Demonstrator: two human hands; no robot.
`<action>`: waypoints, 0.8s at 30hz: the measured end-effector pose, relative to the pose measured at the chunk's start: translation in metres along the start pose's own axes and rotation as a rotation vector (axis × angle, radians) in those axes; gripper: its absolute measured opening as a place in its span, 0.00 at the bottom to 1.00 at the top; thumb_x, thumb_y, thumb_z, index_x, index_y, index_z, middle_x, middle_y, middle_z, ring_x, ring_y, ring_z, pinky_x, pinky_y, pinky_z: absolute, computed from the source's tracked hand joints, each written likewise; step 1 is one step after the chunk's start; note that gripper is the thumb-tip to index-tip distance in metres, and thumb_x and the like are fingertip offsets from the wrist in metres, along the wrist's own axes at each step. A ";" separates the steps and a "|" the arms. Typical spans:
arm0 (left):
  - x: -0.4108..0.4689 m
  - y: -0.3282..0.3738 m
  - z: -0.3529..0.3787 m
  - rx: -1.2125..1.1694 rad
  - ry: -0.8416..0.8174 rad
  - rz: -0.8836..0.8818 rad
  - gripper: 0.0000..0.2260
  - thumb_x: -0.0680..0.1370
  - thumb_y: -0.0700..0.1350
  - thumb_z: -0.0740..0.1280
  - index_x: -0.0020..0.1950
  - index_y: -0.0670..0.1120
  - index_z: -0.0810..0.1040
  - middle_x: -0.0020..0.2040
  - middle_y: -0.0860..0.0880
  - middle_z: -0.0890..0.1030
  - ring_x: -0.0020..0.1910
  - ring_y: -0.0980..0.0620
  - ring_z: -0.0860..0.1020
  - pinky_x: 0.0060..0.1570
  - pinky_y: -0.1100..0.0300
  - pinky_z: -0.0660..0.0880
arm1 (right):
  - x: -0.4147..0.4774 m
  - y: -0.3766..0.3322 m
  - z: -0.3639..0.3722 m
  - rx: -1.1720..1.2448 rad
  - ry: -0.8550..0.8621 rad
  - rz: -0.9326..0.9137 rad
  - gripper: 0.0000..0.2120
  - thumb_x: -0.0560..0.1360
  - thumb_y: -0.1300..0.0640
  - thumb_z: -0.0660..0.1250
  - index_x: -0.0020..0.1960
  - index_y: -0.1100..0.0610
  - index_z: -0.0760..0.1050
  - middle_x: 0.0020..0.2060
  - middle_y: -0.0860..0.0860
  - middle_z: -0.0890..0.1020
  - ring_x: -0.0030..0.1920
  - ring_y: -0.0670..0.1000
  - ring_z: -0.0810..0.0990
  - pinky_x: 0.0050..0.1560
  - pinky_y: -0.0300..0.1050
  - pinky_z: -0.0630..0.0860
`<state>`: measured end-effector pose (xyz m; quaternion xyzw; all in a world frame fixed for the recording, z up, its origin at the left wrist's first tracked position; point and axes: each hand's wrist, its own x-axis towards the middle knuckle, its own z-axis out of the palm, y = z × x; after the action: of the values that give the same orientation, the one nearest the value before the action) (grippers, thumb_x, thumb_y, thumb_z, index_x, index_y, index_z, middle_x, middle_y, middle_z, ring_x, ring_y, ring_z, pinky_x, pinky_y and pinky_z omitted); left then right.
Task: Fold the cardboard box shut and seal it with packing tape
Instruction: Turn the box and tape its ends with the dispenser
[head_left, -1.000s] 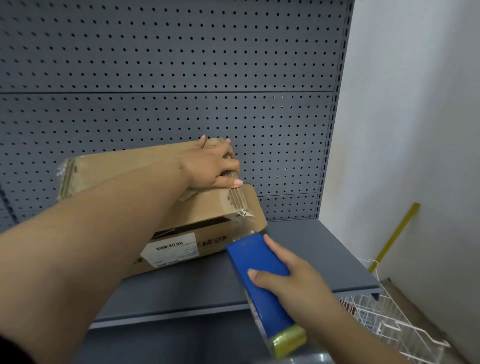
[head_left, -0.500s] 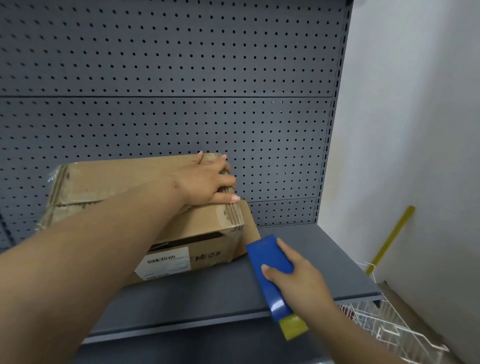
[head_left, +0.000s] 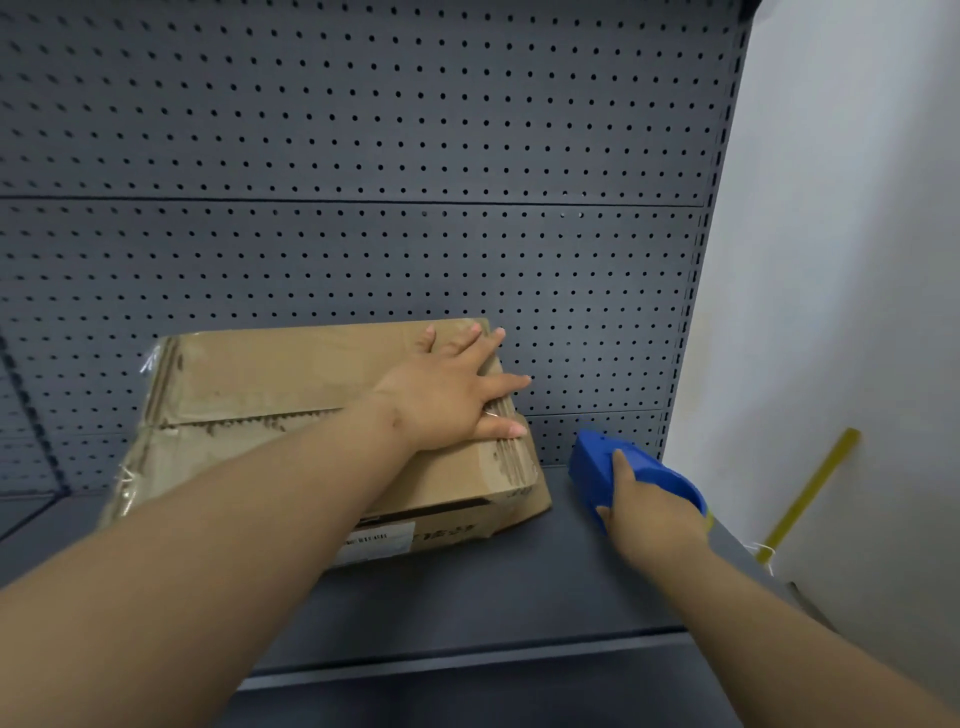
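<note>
A flat brown cardboard box (head_left: 270, 384) lies on the dark grey shelf (head_left: 493, 582), flaps closed, with clear tape along its centre seam and down both ends. My left hand (head_left: 452, 395) rests flat on the right end of the box top, fingers spread. To the right of the box, my right hand (head_left: 649, 509) grips a blue tape dispenser (head_left: 597, 462) that sits on or just above the shelf near the back panel. A small gap separates the dispenser from the box.
A grey pegboard panel (head_left: 363, 156) rises behind the shelf. A white wall (head_left: 841, 260) stands to the right, with a yellow stick (head_left: 810, 488) leaning against it. A white label (head_left: 384, 540) shows on the box's front side.
My right hand carried the dispenser from below the box's front corner to the right and back, onto the shelf. My left hand flattened on the box top. The box settled lower.
</note>
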<state>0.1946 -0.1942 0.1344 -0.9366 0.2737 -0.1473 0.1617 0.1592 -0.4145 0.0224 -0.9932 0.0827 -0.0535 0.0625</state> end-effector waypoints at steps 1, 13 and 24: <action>-0.002 0.002 0.000 -0.004 0.009 0.000 0.31 0.72 0.70 0.45 0.74 0.62 0.53 0.78 0.46 0.43 0.76 0.45 0.41 0.72 0.38 0.44 | 0.003 0.002 0.006 -0.053 -0.008 -0.003 0.32 0.81 0.49 0.53 0.77 0.55 0.38 0.32 0.49 0.72 0.36 0.52 0.75 0.30 0.43 0.65; -0.010 0.009 0.003 -0.028 0.053 -0.010 0.32 0.72 0.71 0.46 0.74 0.63 0.51 0.78 0.47 0.43 0.76 0.46 0.41 0.72 0.40 0.42 | 0.033 0.005 0.044 -0.294 0.057 -0.014 0.30 0.80 0.48 0.54 0.77 0.49 0.44 0.61 0.51 0.76 0.61 0.54 0.73 0.62 0.48 0.66; -0.008 0.006 0.004 -0.084 0.100 -0.044 0.22 0.78 0.63 0.42 0.73 0.65 0.51 0.78 0.50 0.45 0.77 0.49 0.43 0.73 0.43 0.42 | -0.068 -0.103 -0.022 1.282 0.510 -0.044 0.20 0.80 0.53 0.56 0.71 0.54 0.64 0.65 0.48 0.72 0.65 0.45 0.69 0.59 0.34 0.65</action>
<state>0.1870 -0.1937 0.1269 -0.9399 0.2665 -0.1859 0.1052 0.1061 -0.3045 0.0517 -0.7180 0.0268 -0.3252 0.6148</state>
